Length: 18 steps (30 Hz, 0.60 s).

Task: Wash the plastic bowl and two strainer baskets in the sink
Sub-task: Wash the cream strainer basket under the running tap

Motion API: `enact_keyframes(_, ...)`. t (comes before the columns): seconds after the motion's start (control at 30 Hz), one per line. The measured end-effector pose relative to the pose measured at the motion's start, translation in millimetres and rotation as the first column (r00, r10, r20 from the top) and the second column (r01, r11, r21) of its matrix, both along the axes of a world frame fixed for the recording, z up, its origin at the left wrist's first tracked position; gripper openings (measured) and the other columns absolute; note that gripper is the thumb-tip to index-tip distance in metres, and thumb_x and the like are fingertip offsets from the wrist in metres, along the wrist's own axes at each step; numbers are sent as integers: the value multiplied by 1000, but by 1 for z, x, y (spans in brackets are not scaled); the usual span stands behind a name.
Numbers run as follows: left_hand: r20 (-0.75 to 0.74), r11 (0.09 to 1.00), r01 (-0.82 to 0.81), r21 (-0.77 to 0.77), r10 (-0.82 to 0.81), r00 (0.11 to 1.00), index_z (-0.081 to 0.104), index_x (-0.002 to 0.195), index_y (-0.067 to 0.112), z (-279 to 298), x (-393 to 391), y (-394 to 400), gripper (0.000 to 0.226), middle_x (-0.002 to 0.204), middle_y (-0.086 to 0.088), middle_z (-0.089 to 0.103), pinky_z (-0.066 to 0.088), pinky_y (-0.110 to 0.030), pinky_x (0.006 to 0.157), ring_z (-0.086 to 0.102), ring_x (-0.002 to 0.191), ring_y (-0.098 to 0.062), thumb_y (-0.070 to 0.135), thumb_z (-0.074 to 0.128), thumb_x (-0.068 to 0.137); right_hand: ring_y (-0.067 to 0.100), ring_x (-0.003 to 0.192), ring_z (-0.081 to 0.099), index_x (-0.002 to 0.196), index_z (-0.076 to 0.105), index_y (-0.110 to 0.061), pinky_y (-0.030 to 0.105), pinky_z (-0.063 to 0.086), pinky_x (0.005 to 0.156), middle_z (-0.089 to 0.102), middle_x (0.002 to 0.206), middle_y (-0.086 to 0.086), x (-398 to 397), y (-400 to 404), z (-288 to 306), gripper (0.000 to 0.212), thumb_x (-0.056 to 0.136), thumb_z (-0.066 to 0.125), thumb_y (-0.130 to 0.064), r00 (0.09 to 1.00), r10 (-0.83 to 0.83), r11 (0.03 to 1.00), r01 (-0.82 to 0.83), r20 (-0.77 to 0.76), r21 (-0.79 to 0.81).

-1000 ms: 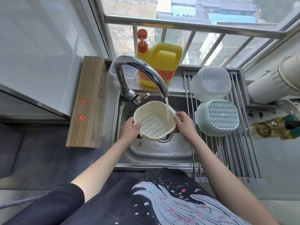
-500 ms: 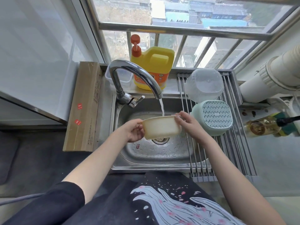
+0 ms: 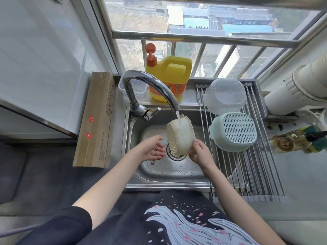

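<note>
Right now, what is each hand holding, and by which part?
Right hand grips the cream strainer by its lower rim. Left hand holds nothing.

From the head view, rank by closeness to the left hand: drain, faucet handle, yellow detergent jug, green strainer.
1. Drain, just right of the left hand.
2. Faucet handle, above it.
3. Green strainer on the right rack and yellow detergent jug behind the sink: too close to call.

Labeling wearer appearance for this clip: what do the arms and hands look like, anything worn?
Both hands, left and right, are bare: no gloves, rings or watch visible. Forearms are bare too. The left arm has a dark short sleeve ending near the elbow. No sleeve shows on the right arm. A dark garment with a white wave and pink petal print covers the torso.
</note>
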<state>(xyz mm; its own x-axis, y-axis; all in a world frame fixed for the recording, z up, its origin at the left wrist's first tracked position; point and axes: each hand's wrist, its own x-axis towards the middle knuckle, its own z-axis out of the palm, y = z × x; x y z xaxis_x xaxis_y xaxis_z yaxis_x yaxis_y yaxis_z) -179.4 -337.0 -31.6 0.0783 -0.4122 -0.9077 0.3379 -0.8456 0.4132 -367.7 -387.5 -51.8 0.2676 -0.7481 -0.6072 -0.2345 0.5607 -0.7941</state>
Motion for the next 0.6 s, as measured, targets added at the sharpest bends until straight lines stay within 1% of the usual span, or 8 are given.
enact_keyframes(0.1,0,998,53,-45,-53,999,53,77,8,2,-11,-2,32,72,-9,60,52,-26,56,62,54,-16,32,46,96,12,79,43,96,51,-8,32,43,70,42,85,2,5,1,6,20,103,36,-20,999,-41,999,40,15,20)
enact_keyframes(0.17,66,997,52,-61,-48,997,53,77,9,0,-9,-3,30,70,-8,61,52,-25,54,61,51,-15,32,47,95,20,95,46,108,52,-9,46,51,79,46,97,1,3,-3,9,20,103,36,-19,994,-111,992,110,12,58)
enact_keyframes(0.2,104,997,42,-65,-35,994,53,77,9,-2,-6,-3,30,70,-8,60,51,-25,54,61,52,-16,32,47,95,24,103,45,116,52,-10,54,51,83,46,105,2,0,-6,9,23,103,36,-20,987,-159,983,158,6,94)
enact_keyframes(0.27,172,998,16,-61,-5,985,52,76,10,-8,5,-2,31,72,-8,60,50,-26,55,59,58,-18,34,46,95,30,110,44,127,48,-10,65,49,80,44,119,6,-7,-12,10,31,103,37,-27,972,-232,960,232,-17,155)
enact_keyframes(0.37,238,999,-17,-46,27,971,54,83,9,-17,21,-1,34,90,-11,60,49,-29,64,59,72,-20,38,42,96,36,108,53,126,49,-13,63,54,66,50,124,9,-14,-18,7,38,103,33,-39,958,-287,918,275,-2,286)
enact_keyframes(0.47,221,1000,-1,-18,5,975,54,108,6,-25,28,-2,42,119,-17,57,45,-35,86,58,102,-27,44,37,97,32,103,55,125,53,-17,55,57,61,59,116,9,-16,-20,4,37,104,28,-34,927,-365,813,274,84,515)
enact_keyframes(0.53,105,1000,-2,-3,2,994,49,125,4,-23,27,-2,54,132,-18,52,41,-37,95,53,117,-29,48,34,98,33,91,65,123,56,-18,52,57,55,69,104,10,-14,-19,0,34,102,30,-26,905,-414,727,262,101,635)
enact_keyframes(0.6,-73,999,-24,-22,23,997,49,128,5,-20,23,-3,59,125,-14,57,42,-36,95,56,112,-26,52,29,98,35,70,71,111,61,-17,45,54,39,74,84,12,-9,-12,-4,31,101,34,-28,881,-458,636,232,118,736)
